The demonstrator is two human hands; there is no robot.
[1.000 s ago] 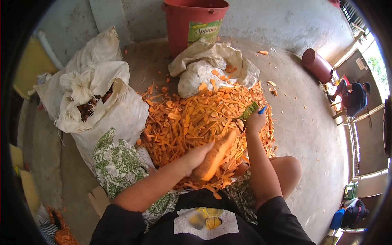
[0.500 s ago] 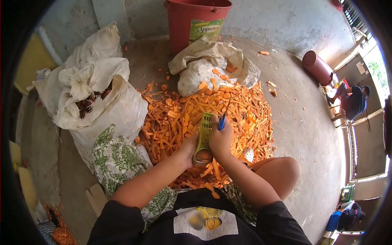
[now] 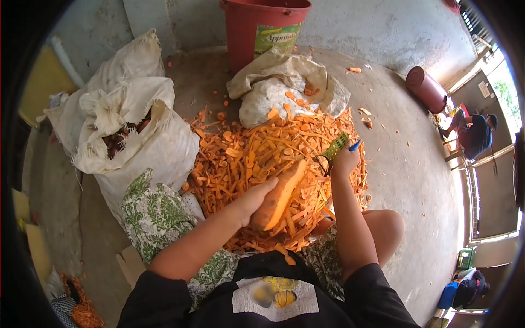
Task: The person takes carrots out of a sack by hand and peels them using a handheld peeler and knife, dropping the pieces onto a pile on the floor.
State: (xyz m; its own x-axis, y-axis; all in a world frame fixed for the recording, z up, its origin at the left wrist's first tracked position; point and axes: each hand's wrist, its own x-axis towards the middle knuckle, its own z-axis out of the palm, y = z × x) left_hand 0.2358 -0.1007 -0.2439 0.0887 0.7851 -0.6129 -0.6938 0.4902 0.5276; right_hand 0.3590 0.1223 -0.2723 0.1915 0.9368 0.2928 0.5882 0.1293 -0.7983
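My left hand grips a large sweet potato from its left side. Bright orange flesh shows along its peeled face, and brownish skin remains at the lower end. Off to the right, my right hand is closed around a green peeler with a perforated body. A blue handle sticks out of the same fist; its blade is not clear now. Beneath both hands spreads a heap of orange peelings and cut pieces, with the sweet potato above it and the peeler near its right side.
A white sack with dark reddish roots in its opening stands left. Beyond the heap lie a crumpled sack and a red bucket. A maroon container lies farther right, near a seated person. Another person is lower right.
My hands have moved apart. The right hand has carried the green peeler and blue handle up and right. The sweet potato now shows plainly in my left hand.
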